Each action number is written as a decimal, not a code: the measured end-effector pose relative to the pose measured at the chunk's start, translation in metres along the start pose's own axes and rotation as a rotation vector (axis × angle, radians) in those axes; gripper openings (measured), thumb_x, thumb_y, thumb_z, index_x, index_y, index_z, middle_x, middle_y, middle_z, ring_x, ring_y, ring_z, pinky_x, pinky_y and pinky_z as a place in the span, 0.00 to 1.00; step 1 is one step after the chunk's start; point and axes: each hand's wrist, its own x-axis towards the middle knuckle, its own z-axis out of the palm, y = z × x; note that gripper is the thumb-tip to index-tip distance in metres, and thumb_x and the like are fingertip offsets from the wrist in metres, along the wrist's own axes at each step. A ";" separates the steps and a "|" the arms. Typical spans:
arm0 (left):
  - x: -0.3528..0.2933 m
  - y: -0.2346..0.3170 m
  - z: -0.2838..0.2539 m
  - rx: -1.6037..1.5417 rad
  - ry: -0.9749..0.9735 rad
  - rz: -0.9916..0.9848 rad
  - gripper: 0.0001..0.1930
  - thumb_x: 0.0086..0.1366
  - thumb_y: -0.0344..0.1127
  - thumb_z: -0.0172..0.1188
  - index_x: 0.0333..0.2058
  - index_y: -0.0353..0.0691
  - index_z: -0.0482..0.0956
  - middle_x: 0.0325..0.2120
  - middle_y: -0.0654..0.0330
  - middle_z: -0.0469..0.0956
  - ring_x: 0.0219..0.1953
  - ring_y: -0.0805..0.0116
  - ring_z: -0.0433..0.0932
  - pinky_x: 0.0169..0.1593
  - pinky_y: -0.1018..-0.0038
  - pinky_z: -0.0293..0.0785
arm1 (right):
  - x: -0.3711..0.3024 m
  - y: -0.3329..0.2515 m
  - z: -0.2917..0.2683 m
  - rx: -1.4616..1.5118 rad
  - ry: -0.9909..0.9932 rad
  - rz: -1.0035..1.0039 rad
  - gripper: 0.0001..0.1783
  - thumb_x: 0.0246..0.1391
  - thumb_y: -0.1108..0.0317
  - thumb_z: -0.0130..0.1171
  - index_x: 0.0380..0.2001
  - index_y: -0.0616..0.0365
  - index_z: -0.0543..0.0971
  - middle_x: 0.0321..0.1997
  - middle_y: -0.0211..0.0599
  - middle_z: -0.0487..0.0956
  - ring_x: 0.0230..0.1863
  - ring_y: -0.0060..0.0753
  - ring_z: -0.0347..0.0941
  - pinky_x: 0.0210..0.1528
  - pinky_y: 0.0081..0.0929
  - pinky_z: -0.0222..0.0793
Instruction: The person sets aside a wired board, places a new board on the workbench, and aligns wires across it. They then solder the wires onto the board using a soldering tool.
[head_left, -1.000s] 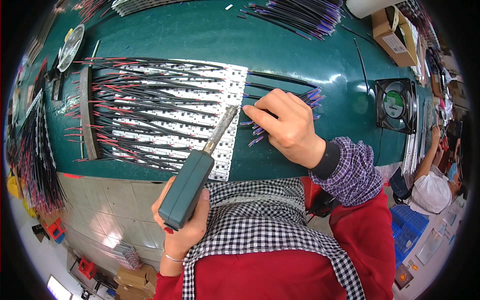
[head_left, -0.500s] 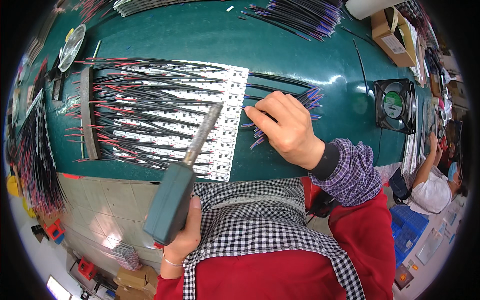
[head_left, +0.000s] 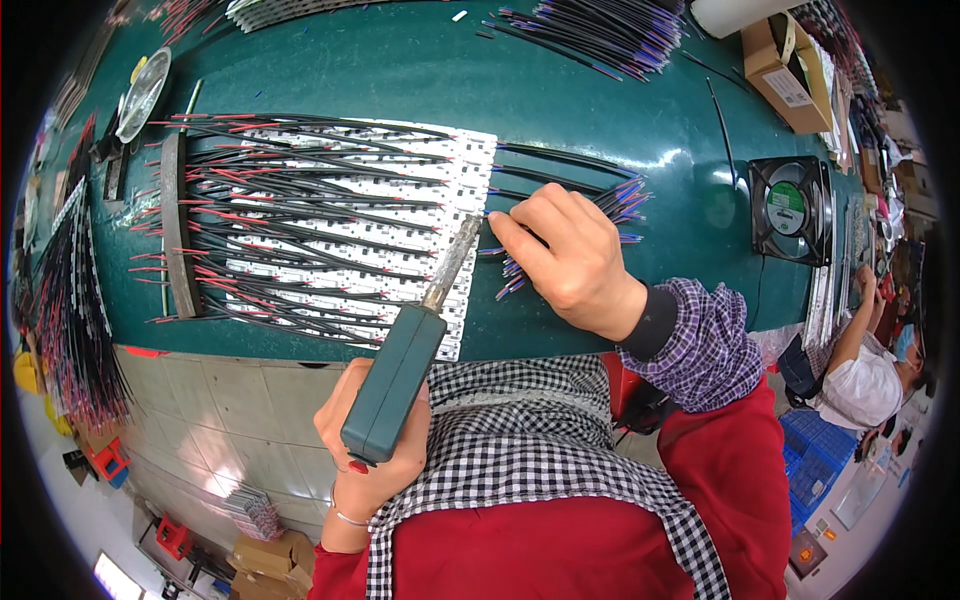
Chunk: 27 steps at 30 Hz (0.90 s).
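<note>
My left hand (head_left: 384,477) is wrapped round the green handle of a soldering iron (head_left: 395,375). The iron's tip lies at the right edge of a panel of white circuit boards (head_left: 478,165), close by the fingertips of my right hand (head_left: 575,265). Those fingers are closed in a pinch on a thin wire (head_left: 490,214) at that edge; most of the wire is hidden by the hand. Black wires with red ends (head_left: 300,213) run leftward across the panel. More black wires with blue ends (head_left: 628,200) stick out to the right, partly under my right hand.
A dark bar (head_left: 176,230) lies across the wires at the left. Behind are a wire bundle (head_left: 610,35) and a round clear dish (head_left: 145,95). At the right stand a fan (head_left: 790,212) and a cardboard box (head_left: 790,85). Another person (head_left: 865,380) sits far right.
My left hand has brought the soldering iron rightward and up, so its tip has come from over the panel to its right edge. My right hand has hardly moved.
</note>
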 end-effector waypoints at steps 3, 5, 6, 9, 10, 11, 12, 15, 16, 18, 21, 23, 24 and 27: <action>0.001 0.003 0.000 -0.025 0.022 -0.017 0.06 0.52 0.18 0.65 0.30 0.29 0.81 0.29 0.54 0.80 0.26 0.65 0.79 0.29 0.74 0.74 | 0.001 -0.001 -0.001 -0.009 -0.009 -0.002 0.14 0.41 0.72 0.60 0.34 0.66 0.80 0.29 0.34 0.70 0.34 0.34 0.70 0.30 0.29 0.65; -0.001 0.001 -0.001 -0.030 0.040 -0.033 0.07 0.52 0.19 0.66 0.32 0.29 0.81 0.30 0.53 0.80 0.26 0.63 0.80 0.31 0.73 0.75 | 0.001 0.000 -0.001 -0.021 -0.007 -0.006 0.13 0.41 0.72 0.60 0.33 0.66 0.79 0.30 0.34 0.70 0.34 0.33 0.70 0.30 0.29 0.65; -0.004 -0.002 -0.001 -0.029 0.041 -0.033 0.07 0.52 0.19 0.66 0.32 0.29 0.81 0.30 0.53 0.80 0.26 0.63 0.80 0.31 0.73 0.75 | 0.001 0.000 0.000 -0.021 -0.007 -0.006 0.13 0.41 0.72 0.60 0.33 0.66 0.79 0.30 0.34 0.70 0.34 0.33 0.70 0.30 0.29 0.65; -0.021 -0.013 -0.003 -0.029 0.134 -0.018 0.09 0.53 0.21 0.68 0.35 0.30 0.83 0.30 0.53 0.82 0.26 0.62 0.81 0.31 0.72 0.76 | 0.002 -0.001 0.000 -0.015 -0.022 -0.004 0.12 0.41 0.71 0.60 0.33 0.65 0.79 0.31 0.34 0.70 0.34 0.33 0.70 0.31 0.29 0.65; -0.030 -0.016 -0.005 -0.089 0.124 -0.056 0.13 0.57 0.21 0.66 0.43 0.31 0.81 0.37 0.56 0.82 0.29 0.70 0.78 0.32 0.76 0.74 | 0.002 -0.001 0.000 -0.014 -0.018 -0.005 0.12 0.42 0.71 0.60 0.33 0.65 0.79 0.31 0.34 0.70 0.35 0.33 0.70 0.31 0.29 0.65; -0.034 -0.017 -0.006 -0.149 0.113 -0.094 0.17 0.62 0.20 0.65 0.50 0.31 0.80 0.43 0.58 0.82 0.32 0.78 0.76 0.33 0.80 0.72 | 0.002 -0.001 -0.001 -0.012 -0.013 -0.006 0.12 0.42 0.71 0.60 0.33 0.65 0.79 0.31 0.34 0.70 0.35 0.34 0.70 0.31 0.29 0.65; -0.034 -0.018 -0.008 -0.150 0.116 -0.091 0.17 0.62 0.20 0.65 0.50 0.31 0.80 0.43 0.58 0.82 0.32 0.78 0.76 0.33 0.80 0.72 | 0.001 -0.002 -0.002 -0.014 -0.012 -0.008 0.12 0.42 0.71 0.60 0.33 0.65 0.79 0.31 0.34 0.70 0.35 0.34 0.70 0.31 0.29 0.65; -0.030 -0.018 -0.010 0.054 0.083 0.064 0.20 0.62 0.19 0.64 0.53 0.32 0.78 0.42 0.59 0.82 0.30 0.80 0.74 0.31 0.82 0.69 | 0.000 -0.003 -0.005 -0.008 -0.050 0.022 0.12 0.42 0.71 0.60 0.34 0.64 0.79 0.32 0.34 0.71 0.37 0.34 0.71 0.34 0.29 0.67; -0.029 -0.019 -0.009 0.059 0.085 0.104 0.20 0.62 0.19 0.63 0.53 0.31 0.78 0.42 0.59 0.82 0.29 0.80 0.73 0.30 0.82 0.68 | 0.001 -0.003 -0.008 0.020 -0.047 0.025 0.14 0.42 0.71 0.60 0.35 0.65 0.79 0.33 0.34 0.72 0.37 0.34 0.72 0.34 0.29 0.68; -0.031 -0.020 -0.008 0.065 0.090 0.145 0.19 0.62 0.19 0.63 0.53 0.31 0.78 0.41 0.59 0.82 0.27 0.80 0.72 0.29 0.82 0.68 | 0.006 -0.005 -0.016 0.049 -0.044 0.027 0.15 0.42 0.71 0.61 0.36 0.65 0.80 0.34 0.34 0.73 0.37 0.34 0.72 0.34 0.29 0.69; -0.035 -0.018 -0.006 -0.203 0.112 -0.082 0.19 0.62 0.18 0.63 0.53 0.30 0.78 0.42 0.58 0.82 0.24 0.81 0.71 0.27 0.82 0.65 | 0.008 -0.017 -0.029 0.079 0.045 -0.032 0.19 0.41 0.72 0.62 0.40 0.66 0.81 0.35 0.35 0.75 0.35 0.34 0.74 0.33 0.28 0.70; -0.034 -0.016 -0.005 -0.281 0.136 -0.147 0.20 0.62 0.17 0.62 0.54 0.30 0.78 0.42 0.57 0.82 0.23 0.81 0.69 0.26 0.82 0.64 | 0.005 -0.027 -0.029 0.051 0.042 0.003 0.22 0.40 0.72 0.63 0.43 0.67 0.81 0.35 0.36 0.75 0.32 0.33 0.74 0.30 0.27 0.69; -0.033 -0.017 -0.005 -0.283 0.133 -0.145 0.20 0.62 0.17 0.62 0.54 0.30 0.78 0.42 0.57 0.82 0.23 0.81 0.69 0.26 0.82 0.64 | 0.003 -0.028 -0.028 0.027 -0.040 0.032 0.23 0.41 0.74 0.62 0.45 0.69 0.81 0.36 0.37 0.74 0.35 0.35 0.73 0.33 0.28 0.71; -0.032 -0.019 -0.004 -0.264 0.119 -0.118 0.20 0.62 0.17 0.62 0.54 0.30 0.78 0.43 0.57 0.82 0.24 0.81 0.70 0.27 0.82 0.66 | -0.003 -0.022 -0.013 0.030 -0.113 0.120 0.24 0.42 0.75 0.61 0.47 0.71 0.79 0.38 0.39 0.72 0.39 0.38 0.71 0.36 0.30 0.73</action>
